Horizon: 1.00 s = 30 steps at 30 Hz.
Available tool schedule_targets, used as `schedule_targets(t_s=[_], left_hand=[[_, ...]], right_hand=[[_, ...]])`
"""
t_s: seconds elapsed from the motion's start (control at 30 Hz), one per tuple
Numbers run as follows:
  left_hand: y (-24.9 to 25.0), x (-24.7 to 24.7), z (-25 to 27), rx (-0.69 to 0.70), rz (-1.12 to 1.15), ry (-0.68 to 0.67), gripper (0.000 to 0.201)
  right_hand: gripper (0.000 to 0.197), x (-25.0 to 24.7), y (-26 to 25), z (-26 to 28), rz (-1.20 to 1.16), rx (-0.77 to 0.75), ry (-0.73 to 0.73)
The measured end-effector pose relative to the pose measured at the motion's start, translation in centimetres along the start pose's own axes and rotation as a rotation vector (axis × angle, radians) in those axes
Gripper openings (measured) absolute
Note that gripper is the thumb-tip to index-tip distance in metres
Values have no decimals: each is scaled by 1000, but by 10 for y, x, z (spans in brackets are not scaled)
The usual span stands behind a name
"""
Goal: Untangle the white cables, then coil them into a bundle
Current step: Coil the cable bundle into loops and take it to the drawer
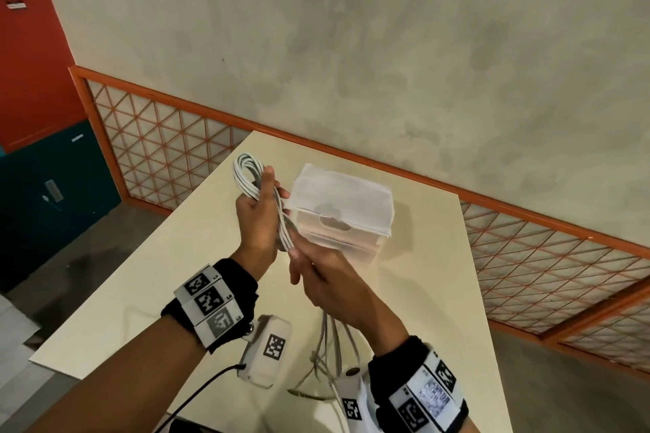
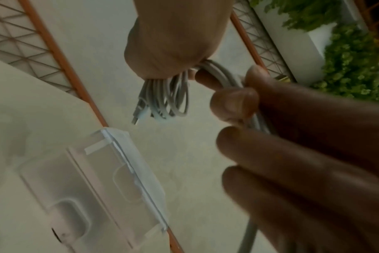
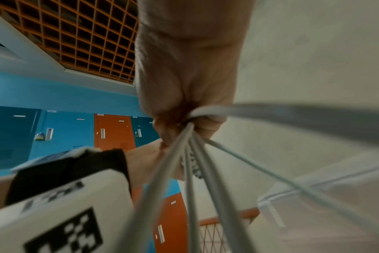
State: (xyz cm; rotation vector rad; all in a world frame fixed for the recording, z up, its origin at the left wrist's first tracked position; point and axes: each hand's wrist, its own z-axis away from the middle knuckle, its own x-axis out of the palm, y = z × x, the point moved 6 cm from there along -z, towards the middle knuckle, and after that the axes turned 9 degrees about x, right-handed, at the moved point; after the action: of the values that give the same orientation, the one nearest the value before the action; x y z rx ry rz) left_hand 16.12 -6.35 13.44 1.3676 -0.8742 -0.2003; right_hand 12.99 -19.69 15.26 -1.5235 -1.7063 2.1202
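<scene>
Coiling under way above the table (image 1: 147, 267), both hands raised so the loose strands hang free instead of dragging and knotting again.

Left hand (image 1: 256, 221) upright, fingers (image 2: 236, 102) curled tight round the finished loops of the cables (image 1: 246, 172); loops standing above the fist in the head view, kept vertical so each new turn lies against the last. Thumb (image 1: 269, 179) pressed along the side of the loops, pinning them. In the left wrist view, loop ends and one plug (image 2: 136, 118) dangling past the heel of the other hand.

Right hand (image 1: 327, 285) just below and beside the left, nearly touching it, fingers closed round the run of strands leading out of the coil. Held close, probably to feed slack in short lengths and keep tension even. In the right wrist view, several strands (image 3: 190, 171) fanning out from the closed fist toward the camera; exactly how many, hard to tell through the blur.

Below the right wrist, the unwound tails (image 1: 330, 355) drooping to the table and lying there in loose curves, not yet gathered.

Clear box (image 1: 344, 211) on the table behind the hands, apart from the cables, untouched.

Judged stage: tangle mostly cleared, bundle partly wound, tails left to take up.
</scene>
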Motion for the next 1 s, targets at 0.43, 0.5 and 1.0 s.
schedule_targets(t_s=[0.43,0.5,1.0], left_hand=[[-19,10,-9,-334,403,35,36],[-16,9,-19,-368,483,25,37],[0,38,28,-137,-99,-500,36]], right_hand=[[61,10,24,17,136,35,-301],[55,3,32,23,-19,49,-255],[15,-86,32,14,-94,203,93]])
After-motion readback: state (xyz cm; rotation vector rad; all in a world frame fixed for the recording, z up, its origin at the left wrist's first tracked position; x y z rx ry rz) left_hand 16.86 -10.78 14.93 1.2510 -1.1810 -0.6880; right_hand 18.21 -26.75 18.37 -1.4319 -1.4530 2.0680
